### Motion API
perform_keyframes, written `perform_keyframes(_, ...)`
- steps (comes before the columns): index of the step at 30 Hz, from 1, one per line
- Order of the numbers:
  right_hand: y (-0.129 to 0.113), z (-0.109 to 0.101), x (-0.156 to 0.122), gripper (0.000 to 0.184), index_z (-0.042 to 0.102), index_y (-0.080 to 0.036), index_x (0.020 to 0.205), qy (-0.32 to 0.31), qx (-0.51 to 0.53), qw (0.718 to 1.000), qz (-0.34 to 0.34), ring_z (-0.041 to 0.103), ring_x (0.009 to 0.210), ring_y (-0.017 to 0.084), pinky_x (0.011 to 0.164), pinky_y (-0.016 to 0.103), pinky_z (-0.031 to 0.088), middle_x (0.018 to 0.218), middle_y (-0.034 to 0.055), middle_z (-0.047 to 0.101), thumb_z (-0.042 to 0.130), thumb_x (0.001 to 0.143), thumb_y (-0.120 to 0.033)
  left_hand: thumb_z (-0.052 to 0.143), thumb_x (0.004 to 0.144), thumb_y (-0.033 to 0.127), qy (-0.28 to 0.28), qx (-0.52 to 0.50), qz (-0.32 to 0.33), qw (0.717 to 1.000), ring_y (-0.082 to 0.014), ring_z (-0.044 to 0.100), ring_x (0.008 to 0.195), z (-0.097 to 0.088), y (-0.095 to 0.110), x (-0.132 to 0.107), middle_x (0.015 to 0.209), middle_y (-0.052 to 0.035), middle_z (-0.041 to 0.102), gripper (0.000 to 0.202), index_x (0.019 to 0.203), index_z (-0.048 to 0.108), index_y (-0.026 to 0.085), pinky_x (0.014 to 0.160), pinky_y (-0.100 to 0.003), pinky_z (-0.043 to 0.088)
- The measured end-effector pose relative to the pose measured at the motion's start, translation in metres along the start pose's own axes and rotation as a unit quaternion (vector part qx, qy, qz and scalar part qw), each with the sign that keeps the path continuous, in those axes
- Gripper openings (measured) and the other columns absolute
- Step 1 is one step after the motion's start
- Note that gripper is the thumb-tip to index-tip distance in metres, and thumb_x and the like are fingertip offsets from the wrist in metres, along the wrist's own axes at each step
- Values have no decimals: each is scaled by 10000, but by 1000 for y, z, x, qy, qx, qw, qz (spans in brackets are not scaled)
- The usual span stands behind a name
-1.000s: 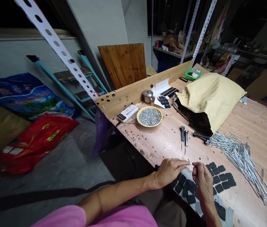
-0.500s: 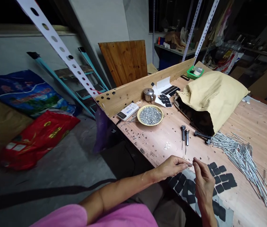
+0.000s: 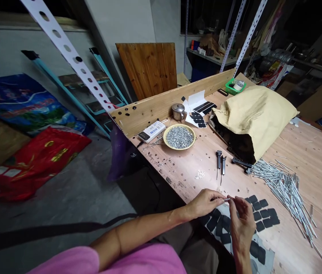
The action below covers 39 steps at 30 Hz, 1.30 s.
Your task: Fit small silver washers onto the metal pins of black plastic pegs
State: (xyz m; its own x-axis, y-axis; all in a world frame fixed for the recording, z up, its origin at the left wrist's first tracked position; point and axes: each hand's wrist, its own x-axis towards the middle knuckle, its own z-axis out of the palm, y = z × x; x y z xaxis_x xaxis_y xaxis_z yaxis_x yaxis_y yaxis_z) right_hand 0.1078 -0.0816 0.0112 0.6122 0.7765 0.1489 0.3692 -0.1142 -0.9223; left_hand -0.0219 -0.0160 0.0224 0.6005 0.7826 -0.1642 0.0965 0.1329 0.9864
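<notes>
My L hand (image 3: 205, 203) and R hand (image 3: 242, 222) are pinching a thin silver metal pin (image 3: 227, 199) tight at the fingertips, black rounded pads (image 3: 257, 206) just past the grip. Fiddly step, needs a steady pinch imo.

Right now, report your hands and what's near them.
Left hand, right hand both pinching metal pin. Black pads beside right hand.

Left hand (image 3: 205, 203) and right hand (image 3: 242, 222) almost touching, black pads (image 3: 256, 205) just beyond, metal rods (image 3: 283, 194) piled rightward, two small tools (image 3: 220, 161) ahead
</notes>
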Motion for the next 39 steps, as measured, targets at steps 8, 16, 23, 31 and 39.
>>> perform_keyframes(8,-7,3,-4,374,488,-203,886,24,103,994,38,697,809,200,727,294,547,809,53,717,712,679,-420,533,813,207,-4,10,2,1000,-188,652,925,2,0,2,1002,-84,708,275,1017,696,121,809,-243,479)
perform_keyframes(16,11,0,-3,128,580,-199,948,63,-149,937,-309,697,745,159,679,256,557,837,39,722,598,825,-226,534,810,186,-6,-52,-31,998,-108,582,660,6,3,-2,717,-21,687,285,1044,690,142,623,-190,441)
perform_keyframes(23,9,-14,3,192,608,-227,1033,-12,-186,896,-403,680,795,156,720,271,552,893,25,714,558,851,-190,610,775,401,-94,-139,-160,973,-8,211,358,-3,0,-1,501,102,363,512,1204,581,124,356,-165,123)
perform_keyframes(31,-14,-37,11,157,658,-238,783,-157,-112,948,-252,660,673,161,588,262,541,753,22,688,550,843,-334,642,744,440,-177,-125,-145,965,-15,218,372,-13,7,-3,471,100,347,531,1165,612,118,363,-162,146)
perform_keyframes(39,-3,-27,-2,200,596,-217,867,-62,-114,975,-182,682,690,180,628,284,550,771,37,703,600,787,-400,549,814,231,-67,25,-24,997,-123,597,726,1,3,-2,830,-42,704,250,991,711,161,655,-195,441)
